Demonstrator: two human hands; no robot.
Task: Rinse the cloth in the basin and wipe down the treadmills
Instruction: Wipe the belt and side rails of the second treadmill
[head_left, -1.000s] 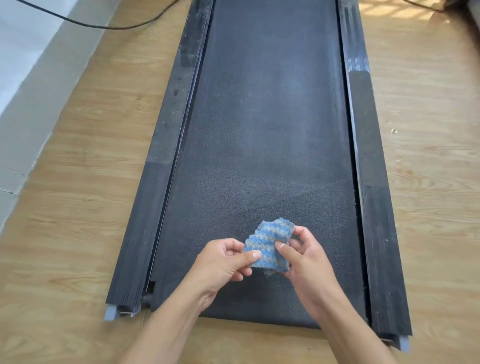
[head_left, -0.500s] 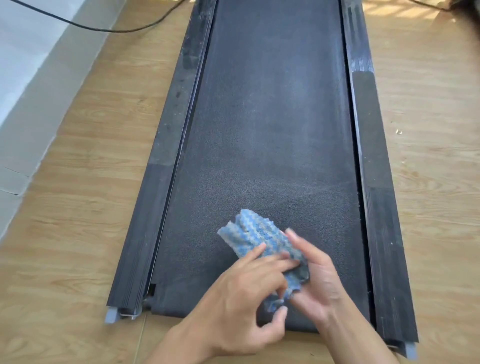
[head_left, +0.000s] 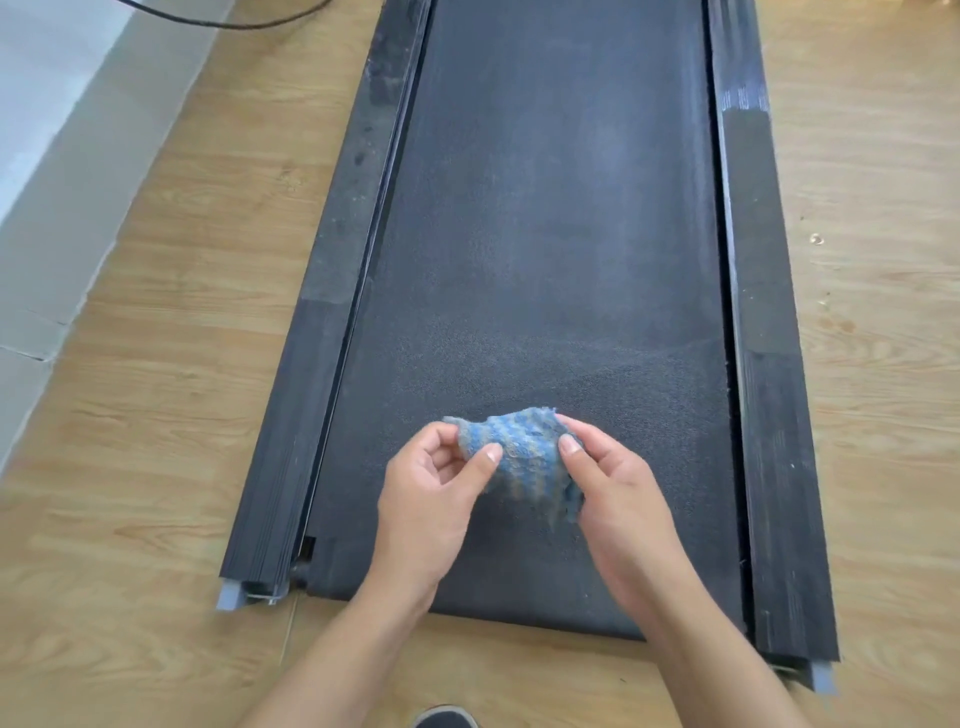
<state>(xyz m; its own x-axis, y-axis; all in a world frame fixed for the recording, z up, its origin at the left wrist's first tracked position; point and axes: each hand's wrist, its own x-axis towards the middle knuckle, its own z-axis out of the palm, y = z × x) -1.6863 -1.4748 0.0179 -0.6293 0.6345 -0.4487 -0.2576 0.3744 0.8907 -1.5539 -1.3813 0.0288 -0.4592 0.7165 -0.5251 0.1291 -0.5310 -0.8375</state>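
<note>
Held just above the near end of the long black treadmill belt (head_left: 545, 260), a small crumpled blue-and-grey striped terry cloth (head_left: 519, 457) is pinched between thumb and curled fingers of both the left hand (head_left: 431, 499) and right hand (head_left: 618, 493).

Both forearms enter from the near edge and converge. The left hand (head_left: 428, 501) pinches the left edge of the cloth (head_left: 522, 457) between thumb and curled fingers. The right hand (head_left: 621, 501) pinches its right edge likewise, thumb on top.
</note>
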